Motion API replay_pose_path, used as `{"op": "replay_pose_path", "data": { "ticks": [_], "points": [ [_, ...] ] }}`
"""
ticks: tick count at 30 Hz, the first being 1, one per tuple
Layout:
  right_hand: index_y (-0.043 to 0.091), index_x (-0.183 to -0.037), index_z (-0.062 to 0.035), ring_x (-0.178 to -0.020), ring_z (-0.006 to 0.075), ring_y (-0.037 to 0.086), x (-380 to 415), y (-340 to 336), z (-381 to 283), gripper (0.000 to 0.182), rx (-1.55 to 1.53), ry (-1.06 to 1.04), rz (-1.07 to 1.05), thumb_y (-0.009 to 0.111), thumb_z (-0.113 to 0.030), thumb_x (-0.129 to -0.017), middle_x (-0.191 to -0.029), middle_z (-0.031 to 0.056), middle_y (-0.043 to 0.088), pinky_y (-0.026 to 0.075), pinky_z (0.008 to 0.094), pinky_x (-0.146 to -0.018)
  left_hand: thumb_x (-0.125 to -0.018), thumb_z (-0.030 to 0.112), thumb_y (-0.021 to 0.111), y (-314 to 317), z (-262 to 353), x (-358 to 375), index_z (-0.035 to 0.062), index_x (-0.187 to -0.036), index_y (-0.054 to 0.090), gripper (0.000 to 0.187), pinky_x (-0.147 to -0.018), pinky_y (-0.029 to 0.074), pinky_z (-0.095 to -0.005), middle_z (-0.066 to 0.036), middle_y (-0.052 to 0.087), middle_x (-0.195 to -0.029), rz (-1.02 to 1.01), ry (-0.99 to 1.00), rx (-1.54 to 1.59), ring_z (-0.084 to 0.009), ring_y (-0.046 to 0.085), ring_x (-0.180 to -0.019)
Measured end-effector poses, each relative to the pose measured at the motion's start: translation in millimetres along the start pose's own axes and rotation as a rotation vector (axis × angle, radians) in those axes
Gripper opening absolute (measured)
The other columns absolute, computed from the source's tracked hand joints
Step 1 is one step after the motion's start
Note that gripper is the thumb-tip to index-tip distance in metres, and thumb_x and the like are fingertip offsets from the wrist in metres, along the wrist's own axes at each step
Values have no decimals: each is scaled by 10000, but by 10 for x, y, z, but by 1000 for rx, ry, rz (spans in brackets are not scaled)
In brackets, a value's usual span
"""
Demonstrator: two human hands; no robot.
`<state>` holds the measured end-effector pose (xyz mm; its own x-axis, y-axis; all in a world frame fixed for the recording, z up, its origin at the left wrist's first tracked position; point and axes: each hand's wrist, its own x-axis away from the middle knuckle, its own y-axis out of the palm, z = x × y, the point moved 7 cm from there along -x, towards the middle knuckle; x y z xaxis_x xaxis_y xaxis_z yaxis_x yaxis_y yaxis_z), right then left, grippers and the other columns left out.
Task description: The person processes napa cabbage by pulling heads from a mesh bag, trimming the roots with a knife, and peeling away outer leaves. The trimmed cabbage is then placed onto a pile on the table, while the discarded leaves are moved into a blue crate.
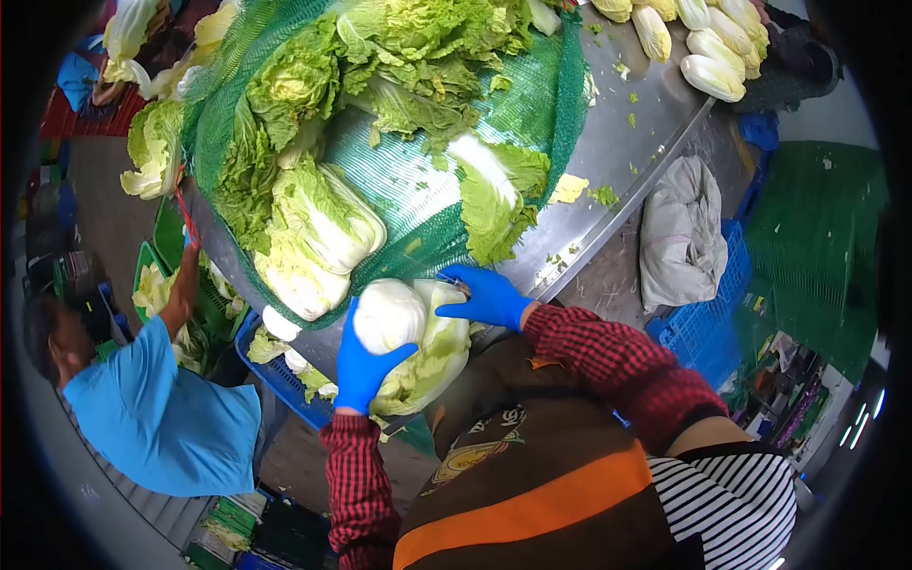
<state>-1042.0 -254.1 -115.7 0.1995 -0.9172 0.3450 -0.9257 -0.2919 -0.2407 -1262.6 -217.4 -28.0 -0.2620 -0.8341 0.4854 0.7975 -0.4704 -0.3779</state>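
A Chinese cabbage (390, 316) is held at the table's near edge, its pale round base facing up. My left hand (363, 366), in a blue glove, is wrapped around its left side with the thumb across the front. A loosened outer leaf (445, 332) stands along the cabbage's right side. Against the top of that leaf is my right hand (486, 296), also blue-gloved, with its fingers closed. A small dark, thin thing shows at those fingers, too little of it to name. Beyond my hands, more whole cabbages (318, 237) lie on a green mesh bag (532, 104).
Loose leaves (499, 195) and scraps cover parts of the metal table (617, 190). Trimmed cabbages (717, 62) are piled at the far right. A blue crate (703, 332) and a white sack (682, 233) are on the right. A person in a blue shirt (161, 408) works at left near crates (285, 375).
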Motion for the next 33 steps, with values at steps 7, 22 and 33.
{"op": "replay_pose_path", "data": {
  "ticks": [7,22,33],
  "points": [
    [597,-1119,-91,-890,343,620,263,-402,-854,263,94,-77,336,593,-271,-927,-981,132,620,501,417,-744,-682,220,848,165,240,162,29,-1399,417,858,-1057,385,-415,-167,456,-1408,23,0,250,-294,430,-1301],
    [580,-1006,-89,-768,376,626,310,97,-225,157,333,113,23,556,-214,-915,-886,163,632,505,458,-656,-528,432,908,392,214,-51,-66,-1395,349,1145,-1043,383,-430,-267,480,-1342,183,66,-509,-378,488,-1228],
    [530,-968,-99,-687,332,653,243,216,-443,112,476,-91,10,501,-200,-929,-821,132,620,523,435,-546,-504,457,899,343,46,-101,-49,-1321,434,1068,-993,409,-457,-251,534,-1247,308,17,-488,-392,519,-1149]
  ]
}}
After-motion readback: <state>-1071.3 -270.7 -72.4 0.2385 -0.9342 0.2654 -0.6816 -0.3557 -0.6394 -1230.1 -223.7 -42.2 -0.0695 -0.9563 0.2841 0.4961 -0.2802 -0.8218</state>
